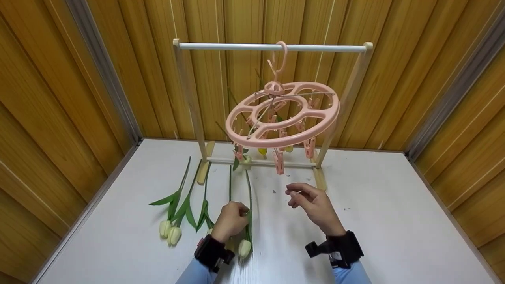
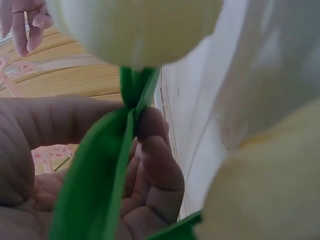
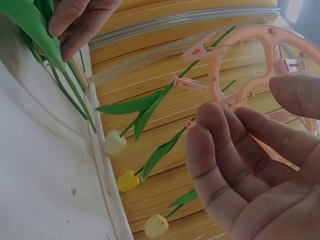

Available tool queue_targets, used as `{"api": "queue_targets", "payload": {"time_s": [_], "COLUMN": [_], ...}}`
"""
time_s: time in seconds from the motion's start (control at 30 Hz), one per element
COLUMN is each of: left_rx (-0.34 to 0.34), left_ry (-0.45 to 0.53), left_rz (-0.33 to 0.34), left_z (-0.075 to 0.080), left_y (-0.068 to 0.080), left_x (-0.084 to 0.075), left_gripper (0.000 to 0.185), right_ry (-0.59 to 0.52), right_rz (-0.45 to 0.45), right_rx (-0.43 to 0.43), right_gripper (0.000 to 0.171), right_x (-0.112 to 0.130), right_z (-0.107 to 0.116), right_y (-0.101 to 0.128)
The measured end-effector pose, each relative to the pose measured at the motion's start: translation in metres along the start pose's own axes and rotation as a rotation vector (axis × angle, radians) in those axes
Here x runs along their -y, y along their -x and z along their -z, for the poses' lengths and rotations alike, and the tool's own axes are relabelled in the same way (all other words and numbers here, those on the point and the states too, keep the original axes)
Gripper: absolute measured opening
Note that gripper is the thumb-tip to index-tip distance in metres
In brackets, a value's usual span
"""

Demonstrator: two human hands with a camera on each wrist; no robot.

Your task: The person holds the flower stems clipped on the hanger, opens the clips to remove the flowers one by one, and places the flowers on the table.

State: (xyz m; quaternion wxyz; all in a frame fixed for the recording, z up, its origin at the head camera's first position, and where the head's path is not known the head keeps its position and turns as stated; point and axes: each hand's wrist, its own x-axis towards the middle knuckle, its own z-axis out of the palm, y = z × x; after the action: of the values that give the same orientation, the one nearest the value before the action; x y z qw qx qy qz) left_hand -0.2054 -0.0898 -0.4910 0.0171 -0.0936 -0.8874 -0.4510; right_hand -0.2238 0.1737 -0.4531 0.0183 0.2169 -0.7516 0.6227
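My left hand (image 1: 233,216) grips the green stem of a white tulip (image 1: 245,247) lying on the white table (image 1: 394,221). In the left wrist view the fingers (image 2: 156,165) curl round the stem and leaf (image 2: 100,185), with the pale bud (image 2: 135,25) close above. My right hand (image 1: 309,200) hovers over the table right of it, fingers relaxed and empty (image 3: 240,165). A pink round clip hanger (image 1: 284,114) hangs above both hands. Tulips hang head down from its clips, one white (image 3: 114,142) and two yellow (image 3: 127,180).
The hanger hooks on the white rod of a wooden rack (image 1: 272,47) standing at the back of the table. Several more pale tulips (image 1: 173,221) lie left of my left hand. Wood-panel walls close in the table on three sides.
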Motion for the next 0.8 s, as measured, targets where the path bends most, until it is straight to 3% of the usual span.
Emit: {"api": "queue_targets", "payload": {"time_s": [0.47, 0.8], "left_rx": [-0.09, -0.015], "left_ry": [-0.015, -0.034], "left_rz": [0.004, 0.047], "left_z": [-0.008, -0.007], "left_y": [-0.007, -0.011], "left_x": [-0.005, -0.008], "left_gripper": [0.025, 0.036], "right_ry": [-0.022, -0.009], "right_rz": [0.009, -0.011], "right_rx": [0.066, 0.059], "right_gripper": [0.029, 0.029], "right_x": [-0.002, 0.0], "right_z": [-0.006, -0.006], "right_y": [0.001, 0.001]}}
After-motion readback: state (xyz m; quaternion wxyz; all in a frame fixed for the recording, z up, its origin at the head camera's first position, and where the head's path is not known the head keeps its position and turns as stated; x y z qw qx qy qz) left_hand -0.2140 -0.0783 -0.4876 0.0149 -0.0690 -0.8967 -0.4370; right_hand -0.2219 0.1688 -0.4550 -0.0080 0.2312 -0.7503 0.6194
